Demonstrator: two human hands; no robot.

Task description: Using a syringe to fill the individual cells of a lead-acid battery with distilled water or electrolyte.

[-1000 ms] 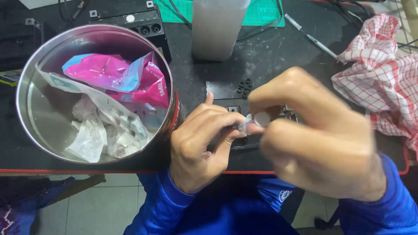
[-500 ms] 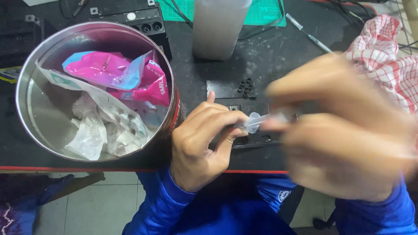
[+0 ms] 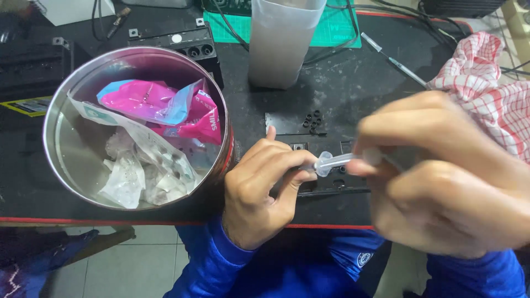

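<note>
Syringe [image 3: 338, 161] | right hand [image 3: 447, 176] grip grasping it | left hand [image 3: 265, 187] pinching tip

Both hands are bare: no gloves, rings, watches or bands show on any finger or wrist.

The left hand [image 3: 264, 190] emerges from a bright blue long sleeve of smooth synthetic fabric [image 3: 212, 262]. The sleeve ends directly behind the knuckles, at the wrist, with a plain edge and no visible cuff band or buttons.

The right hand [image 3: 441, 176] emerges from a matching bright blue sleeve [image 3: 486, 273], its edge also sitting just behind the base of the fingers.

Below the fingers of both hands, the same blue garment covers the torso. A small round white-and-blue crest badge [image 3: 363, 258] is fixed to it, below the right fingertips.
</note>
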